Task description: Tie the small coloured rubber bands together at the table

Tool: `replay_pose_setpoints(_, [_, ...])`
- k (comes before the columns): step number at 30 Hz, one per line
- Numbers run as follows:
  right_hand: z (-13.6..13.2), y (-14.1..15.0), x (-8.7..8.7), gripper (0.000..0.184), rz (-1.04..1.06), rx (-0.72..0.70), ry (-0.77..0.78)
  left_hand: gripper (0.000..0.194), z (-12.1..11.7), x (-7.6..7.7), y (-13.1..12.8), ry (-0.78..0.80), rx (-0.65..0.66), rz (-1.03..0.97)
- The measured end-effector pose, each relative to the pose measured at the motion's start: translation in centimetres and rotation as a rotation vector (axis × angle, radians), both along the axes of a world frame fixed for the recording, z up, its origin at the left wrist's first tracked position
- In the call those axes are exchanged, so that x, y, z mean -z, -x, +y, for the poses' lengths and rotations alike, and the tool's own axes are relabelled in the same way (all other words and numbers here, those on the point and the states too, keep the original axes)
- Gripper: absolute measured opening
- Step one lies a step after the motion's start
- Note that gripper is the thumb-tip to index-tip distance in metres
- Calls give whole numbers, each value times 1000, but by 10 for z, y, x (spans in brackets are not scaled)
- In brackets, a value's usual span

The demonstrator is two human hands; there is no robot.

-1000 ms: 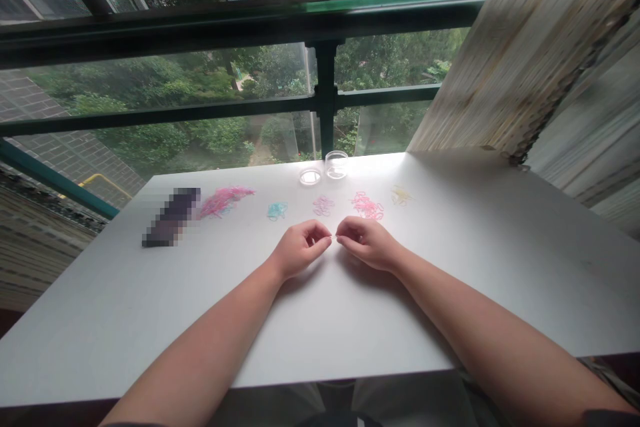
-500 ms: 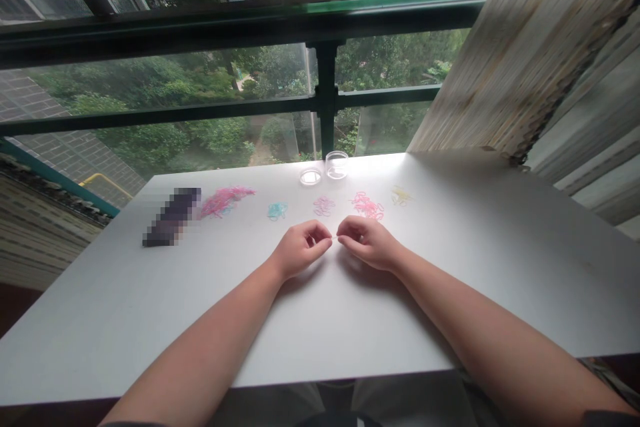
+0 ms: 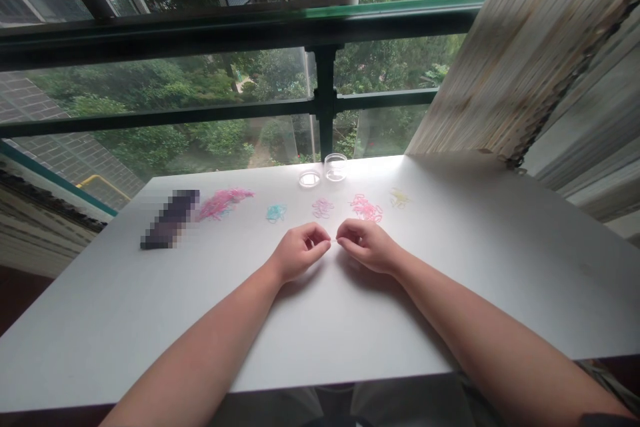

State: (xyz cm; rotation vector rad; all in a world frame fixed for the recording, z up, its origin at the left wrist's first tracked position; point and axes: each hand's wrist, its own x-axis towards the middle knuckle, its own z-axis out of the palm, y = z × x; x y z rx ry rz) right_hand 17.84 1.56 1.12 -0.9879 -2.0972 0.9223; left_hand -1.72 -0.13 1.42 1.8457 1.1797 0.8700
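Observation:
My left hand (image 3: 303, 250) and my right hand (image 3: 367, 244) meet fingertip to fingertip just above the white table, a small gap between them. Each is closed in a pinch of thumb and index finger. A thin pale rubber band (image 3: 333, 240) spans the gap, its ends hidden in the fingertips. Beyond the hands lie small piles of rubber bands: blue ones (image 3: 276, 212), lilac-pink ones (image 3: 323, 207), bright pink ones (image 3: 367, 207) and a few yellow ones (image 3: 400, 198). Farther left spreads a larger, mostly pink mixed heap (image 3: 225, 204).
A clear round container (image 3: 335, 167) and a shallow clear lid (image 3: 309, 178) stand at the table's (image 3: 300, 334) far edge. A dark, pixelated oblong thing (image 3: 171, 219) lies at the left. Behind are a green window railing (image 3: 240, 30) and a striped curtain (image 3: 465, 74).
Both hands keep their pinch on the rubber band, with hardly any movement of the fingers. The whole view has shifted slightly.

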Motion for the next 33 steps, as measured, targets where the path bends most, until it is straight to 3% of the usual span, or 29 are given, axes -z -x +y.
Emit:
replay_pose_setpoints(6, [1, -2, -2, 7, -27, 26, -47, 16, 0, 0, 1, 0, -1, 16])
replay_pose_setpoints(10, [10, -14, -8, 7, -53, 99, -176, 15, 0, 1, 3, 3, 4, 39])
replay_pose_setpoints(12, [20, -28, -12, 8, -70, 218, -238, 15, 0, 1, 3, 4, -1, 49])
replay_pose_setpoints(17, [47, -76, -11, 12, -166, 736, -218, 15, 1, 0, 4, 7, -1, 54])
replay_pose_setpoints(21, [61, -101, 2, 13, -223, 902, -160, 16, 1, -3, 5, 6, 7, 66])
replay_pose_setpoints(33, [70, -109, 15, 13, -264, 979, -122, 17, 3, 0, 6, 16, 36, 82])
